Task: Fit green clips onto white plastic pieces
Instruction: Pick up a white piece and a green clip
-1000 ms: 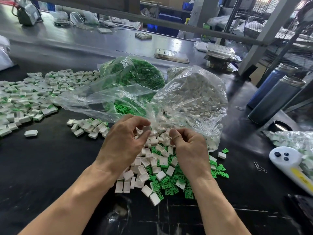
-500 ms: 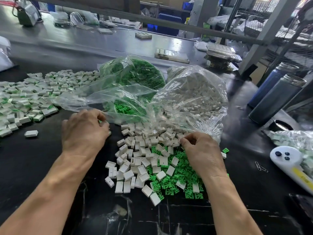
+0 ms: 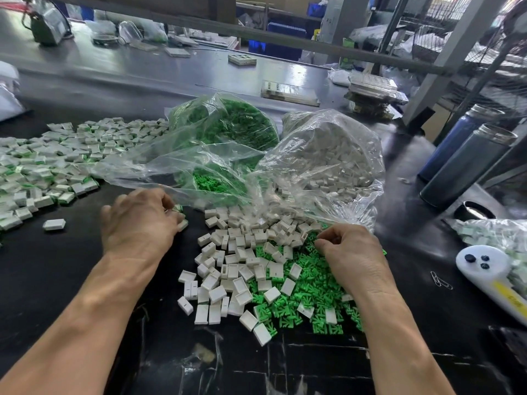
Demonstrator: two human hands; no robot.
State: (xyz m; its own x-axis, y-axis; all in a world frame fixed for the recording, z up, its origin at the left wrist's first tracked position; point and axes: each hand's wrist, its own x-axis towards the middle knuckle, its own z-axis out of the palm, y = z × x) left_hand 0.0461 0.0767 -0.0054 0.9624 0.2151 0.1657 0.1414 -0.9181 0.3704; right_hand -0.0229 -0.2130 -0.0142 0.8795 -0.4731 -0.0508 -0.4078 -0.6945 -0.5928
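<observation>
Loose white plastic pieces and green clips lie heaped together on the black table in front of me. My left hand sits palm down at the left of the heap. Its curled fingers cover a small group of clipped white pieces, and what they hold is hidden. My right hand rests on the green clips, thumb and forefinger pinched together on a green clip at the heap's right edge.
Behind the heap, two clear bags spill open, one of green clips and one of white pieces. Finished pieces spread across the left. Two dark bottles, a white controller and paper clips lie at right.
My hands, close together over the heap a second ago, have parted. The left went to the small group of pieces at left; the right dropped onto the green clips.
</observation>
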